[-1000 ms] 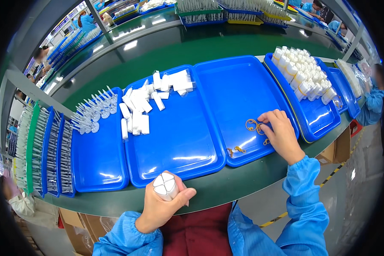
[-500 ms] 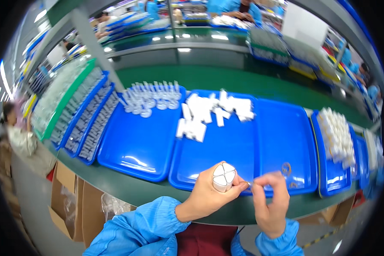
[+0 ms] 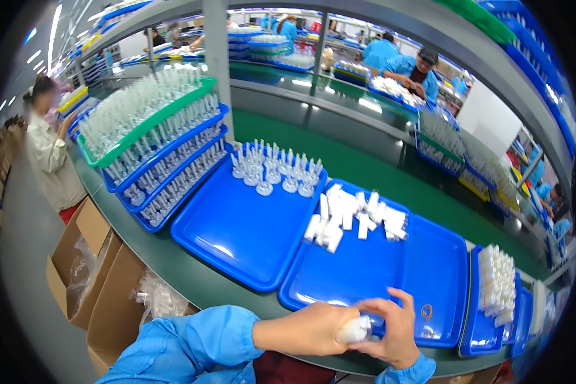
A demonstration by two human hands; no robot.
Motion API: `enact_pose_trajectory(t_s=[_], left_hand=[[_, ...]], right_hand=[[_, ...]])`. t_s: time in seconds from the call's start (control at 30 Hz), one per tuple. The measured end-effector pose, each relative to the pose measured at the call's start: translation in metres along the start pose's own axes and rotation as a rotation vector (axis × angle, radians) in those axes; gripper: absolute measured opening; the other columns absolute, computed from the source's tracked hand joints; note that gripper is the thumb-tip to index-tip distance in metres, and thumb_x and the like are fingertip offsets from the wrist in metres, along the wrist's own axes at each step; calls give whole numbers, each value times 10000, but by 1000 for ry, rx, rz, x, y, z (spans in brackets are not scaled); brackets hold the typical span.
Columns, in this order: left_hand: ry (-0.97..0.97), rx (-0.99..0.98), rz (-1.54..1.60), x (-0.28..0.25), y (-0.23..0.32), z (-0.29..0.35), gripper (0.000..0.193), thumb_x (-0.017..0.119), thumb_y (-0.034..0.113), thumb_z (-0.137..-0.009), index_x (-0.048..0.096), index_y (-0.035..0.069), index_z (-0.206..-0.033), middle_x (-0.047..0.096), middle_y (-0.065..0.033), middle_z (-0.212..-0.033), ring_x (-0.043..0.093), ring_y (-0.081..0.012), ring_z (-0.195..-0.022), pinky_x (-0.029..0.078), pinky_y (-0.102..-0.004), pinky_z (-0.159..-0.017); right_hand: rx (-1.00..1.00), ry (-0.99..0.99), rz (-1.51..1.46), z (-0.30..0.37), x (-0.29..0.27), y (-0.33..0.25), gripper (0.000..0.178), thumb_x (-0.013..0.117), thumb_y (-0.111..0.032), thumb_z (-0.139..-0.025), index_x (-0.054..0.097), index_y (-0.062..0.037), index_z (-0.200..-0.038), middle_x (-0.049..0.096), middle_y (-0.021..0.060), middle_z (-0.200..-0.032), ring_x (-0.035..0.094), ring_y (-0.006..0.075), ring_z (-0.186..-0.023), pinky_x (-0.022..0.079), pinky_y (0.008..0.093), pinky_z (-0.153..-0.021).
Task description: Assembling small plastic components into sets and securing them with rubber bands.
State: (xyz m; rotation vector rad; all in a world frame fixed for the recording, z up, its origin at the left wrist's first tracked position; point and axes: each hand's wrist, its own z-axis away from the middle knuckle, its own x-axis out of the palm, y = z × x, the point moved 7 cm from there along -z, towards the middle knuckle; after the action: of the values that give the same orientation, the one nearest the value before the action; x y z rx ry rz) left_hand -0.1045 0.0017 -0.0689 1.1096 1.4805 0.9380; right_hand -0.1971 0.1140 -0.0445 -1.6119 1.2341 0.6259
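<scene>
My left hand point(image 3: 317, 328) is closed around a white cylindrical plastic part point(image 3: 357, 329), low over the front edge of the middle blue tray point(image 3: 301, 281). My right hand point(image 3: 397, 329) meets it from the right. Its thumb and a fingertip bracket the part's end, while the other fingers are raised and bent. Whether anything small lies between the right fingertips is hidden. White rectangular plastic pieces point(image 3: 349, 214) lie jumbled at the back of the middle tray. Small copper-coloured rings point(image 3: 427, 312) rest in the tray point(image 3: 438, 269) to its right.
Clear stemmed plastic pieces point(image 3: 273, 168) stand at the back of the left blue tray point(image 3: 237, 249). Stacked trays point(image 3: 166, 166) of similar pieces rise farther left. Bundled white parts point(image 3: 496, 285) fill a tray at right. Open cardboard boxes point(image 3: 96, 275) sit below the bench. Co-workers point(image 3: 416, 73) are beyond.
The view has swung left and tilted. My right hand, earlier pinching beside my left fingertips, now reaches around the white part, whose segmented end no longer faces up.
</scene>
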Motion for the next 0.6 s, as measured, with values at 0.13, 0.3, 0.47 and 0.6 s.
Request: enact_pose_trajectory(t_s=[0.13, 0.3, 0.47, 0.6], left_hand=[[288, -108, 578, -57, -11, 12, 257, 719, 254, -941, 629, 19, -997, 621, -39, -734, 602, -119, -608, 469, -278, -558], [513, -243, 518, -63, -2, 20, 204, 754, 191, -923, 627, 32, -932, 631, -23, -702, 596, -83, -591, 440, -246, -510], [392, -154, 405, -27, 1, -6, 219, 819, 156, -875, 618, 70, -865, 628, 9, -694, 578, -45, -596, 441, -216, -523], [393, -301, 397, -21, -19, 6, 235, 812, 54, -852, 615, 37, -980, 656, -32, -725, 613, -75, -607, 482, -229, -535]], right_hand=[[-5, -61, -29, 12, -6, -15, 322, 585, -387, -925, 661, -77, -879, 592, 40, -775, 552, 253, -770, 403, 444, -884], [-9, 602, -414, 35, -57, -22, 455, 502, -458, -1033, 614, -33, -917, 593, 53, -822, 506, 207, -742, 414, 395, -768], [225, 594, -136, 1, -61, -23, 98, 657, -23, -878, 651, -28, -976, 663, 104, -917, 615, 264, -876, 457, 368, -829], [325, 594, 67, 32, -72, 36, 148, 695, 64, -856, 688, -19, -978, 698, 117, -937, 669, 269, -896, 498, 349, -801]])
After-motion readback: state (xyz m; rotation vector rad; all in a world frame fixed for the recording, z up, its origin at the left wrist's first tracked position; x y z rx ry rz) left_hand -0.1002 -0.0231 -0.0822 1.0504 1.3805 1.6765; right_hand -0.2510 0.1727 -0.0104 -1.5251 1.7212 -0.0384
